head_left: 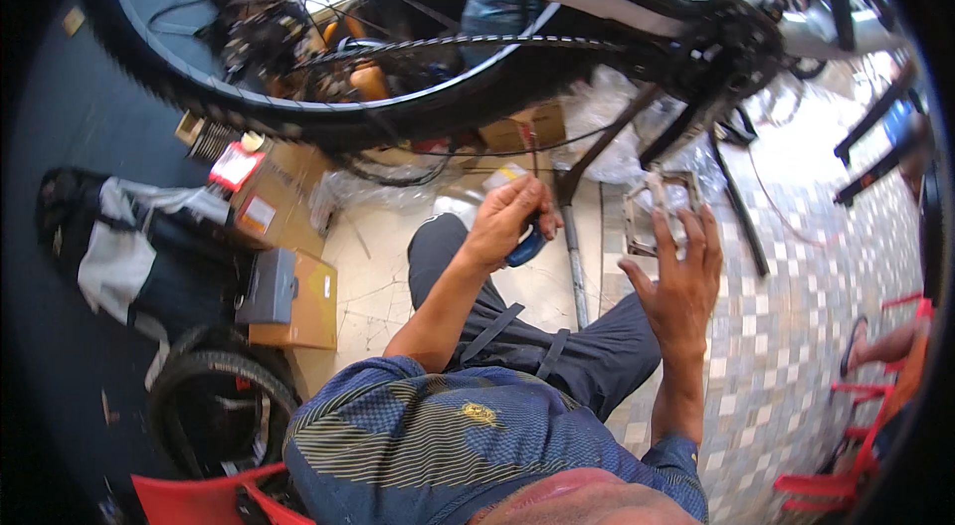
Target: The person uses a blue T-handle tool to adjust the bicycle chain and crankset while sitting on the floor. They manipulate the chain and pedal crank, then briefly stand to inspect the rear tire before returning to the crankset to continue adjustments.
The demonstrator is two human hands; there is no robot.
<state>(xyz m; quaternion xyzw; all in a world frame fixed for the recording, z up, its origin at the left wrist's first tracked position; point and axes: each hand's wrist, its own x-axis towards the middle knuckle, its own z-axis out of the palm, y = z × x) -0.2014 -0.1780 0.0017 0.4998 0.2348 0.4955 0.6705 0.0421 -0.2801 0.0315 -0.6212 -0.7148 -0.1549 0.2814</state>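
Note:
My left hand [512, 219] is closed around a tool with a rounded blue handle [527, 247]. A thin shaft appears to rise above the fist, but the tool's exact kind is hidden by my fingers. My right hand [684, 262] is spread out, its fingertips at the edge of a metal cage pedal [693, 189]. That pedal hangs below the crank [686, 122] of a raised bicycle. Above both hands run the chain [468, 43] and the black rear tyre [348, 127].
Cardboard boxes [316, 298] stand at the left, near loose tyres [214, 366] and a grey-black bag [119, 262]. A metal stand pole [575, 271] rises between my knees. Red chairs [204, 500] are at lower left and right. Another person's foot [854, 341] is at the right.

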